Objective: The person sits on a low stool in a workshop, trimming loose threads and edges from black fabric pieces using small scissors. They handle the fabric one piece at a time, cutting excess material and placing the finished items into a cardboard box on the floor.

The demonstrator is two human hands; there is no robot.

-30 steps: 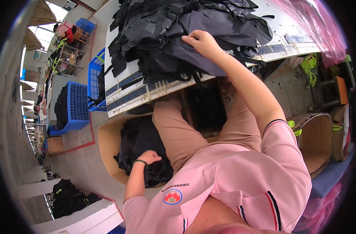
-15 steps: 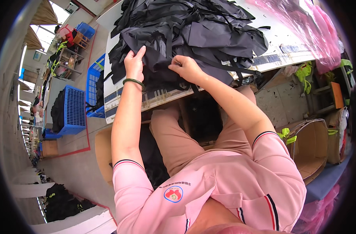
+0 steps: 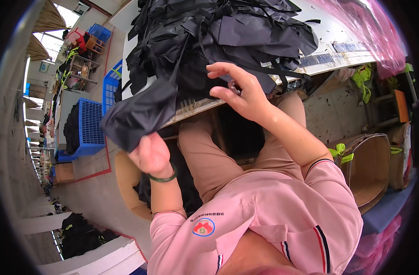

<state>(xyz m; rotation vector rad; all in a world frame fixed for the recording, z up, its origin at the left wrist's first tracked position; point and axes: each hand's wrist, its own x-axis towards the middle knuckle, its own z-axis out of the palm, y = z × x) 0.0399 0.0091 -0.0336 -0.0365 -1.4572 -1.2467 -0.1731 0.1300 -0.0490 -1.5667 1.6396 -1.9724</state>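
My left hand [image 3: 151,155] is closed on the lower end of a black fabric piece [image 3: 143,112], which hangs off the table's near-left edge. A narrow strap on that piece runs up toward the heap of black fabric pieces [image 3: 246,34] on the table. My right hand [image 3: 241,89] hovers just over the front edge with thumb and forefinger spread apart. Tucked in its palm is a small dark metal tool [image 3: 235,87], mostly hidden by the fingers, perhaps thread snips. Nothing fabric is between the right thumb and forefinger.
The white table [image 3: 342,52] has a taped, worn front edge. Pink plastic film [image 3: 379,41] lies at its right. Below my left hand is a cardboard box [image 3: 127,178] holding dark fabric; another cardboard box [image 3: 367,172] stands at right. Blue crates [image 3: 91,123] are at left.
My left hand has drawn the fabric piece off the heap, down and left past the table edge. My right hand has let go of the fabric, moved slightly right and spread its fingers.
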